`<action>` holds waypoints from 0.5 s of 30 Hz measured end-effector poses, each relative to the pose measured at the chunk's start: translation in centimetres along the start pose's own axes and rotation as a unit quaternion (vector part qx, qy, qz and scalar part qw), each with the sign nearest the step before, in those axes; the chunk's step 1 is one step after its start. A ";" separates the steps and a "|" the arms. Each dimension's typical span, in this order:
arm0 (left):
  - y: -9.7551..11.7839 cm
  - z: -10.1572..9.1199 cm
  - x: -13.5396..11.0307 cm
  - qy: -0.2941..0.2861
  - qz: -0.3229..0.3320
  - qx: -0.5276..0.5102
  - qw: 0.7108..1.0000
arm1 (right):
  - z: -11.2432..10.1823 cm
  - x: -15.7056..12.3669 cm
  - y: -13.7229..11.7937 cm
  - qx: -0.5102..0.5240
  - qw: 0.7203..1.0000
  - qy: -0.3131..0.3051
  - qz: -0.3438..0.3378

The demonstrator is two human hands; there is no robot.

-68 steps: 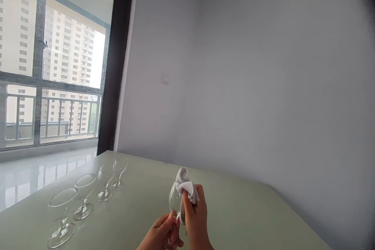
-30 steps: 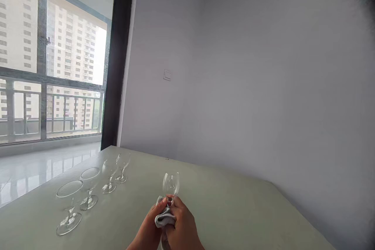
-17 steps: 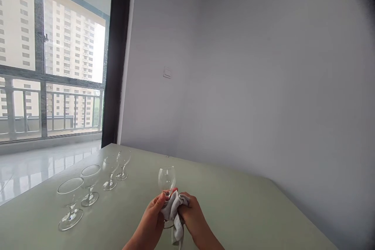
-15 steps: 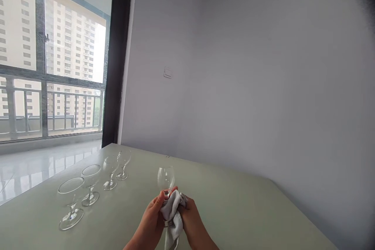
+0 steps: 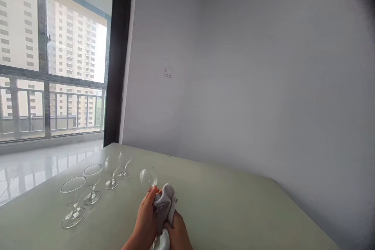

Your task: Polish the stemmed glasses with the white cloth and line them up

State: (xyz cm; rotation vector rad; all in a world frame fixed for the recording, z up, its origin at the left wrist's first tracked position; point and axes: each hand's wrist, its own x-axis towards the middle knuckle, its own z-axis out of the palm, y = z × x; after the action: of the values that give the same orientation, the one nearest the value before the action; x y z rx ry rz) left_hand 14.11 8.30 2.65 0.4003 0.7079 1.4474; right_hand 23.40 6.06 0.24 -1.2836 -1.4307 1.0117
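My left hand (image 5: 143,218) is closed round the stem of a clear stemmed glass (image 5: 148,177), whose bowl tilts up and to the left above my fingers. A white cloth (image 5: 164,203) is bunched round the stem and foot, and my right hand (image 5: 177,234) grips it from the right. Both hands sit low in the middle, just above the pale green table (image 5: 234,211).
Several more clear stemmed glasses (image 5: 93,181) stand in a row on the table's left side. A grey wall runs behind the table. A dark frame and a large window with a railing fill the left.
The cloth has gone from the glass's bowl down to its stem and foot. The glass has tipped from upright over to the left, and both hands have shifted slightly left.
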 end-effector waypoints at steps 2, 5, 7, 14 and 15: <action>0.5 -0.1 0.2 0.001 -0.016 -0.002 1.000 | -0.4 -0.3 -0.5 -0.058 0.998 -0.008 -0.013; 1.7 -0.5 0.8 0.003 0.000 -0.010 1.000 | -1.3 -0.7 -1.7 -0.087 0.995 0.027 -0.034; 2.3 -0.9 1.2 0.007 0.022 -0.016 1.000 | -1.9 -0.7 -2.4 -0.080 0.993 0.074 -0.048; 1.0 -0.7 1.1 -0.021 -0.021 -0.007 1.000 | -0.3 0.4 -1.1 -0.398 0.906 0.027 -0.143; 0.8 -0.5 0.9 -0.026 -0.029 -0.004 0.999 | 0.0 0.6 -0.7 -0.460 0.877 -0.009 -0.135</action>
State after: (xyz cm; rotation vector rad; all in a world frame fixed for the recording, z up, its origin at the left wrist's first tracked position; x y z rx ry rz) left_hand 13.15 9.22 2.62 0.4057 0.6662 1.3805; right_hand 23.26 6.59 1.02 -1.6352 -2.1475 0.0976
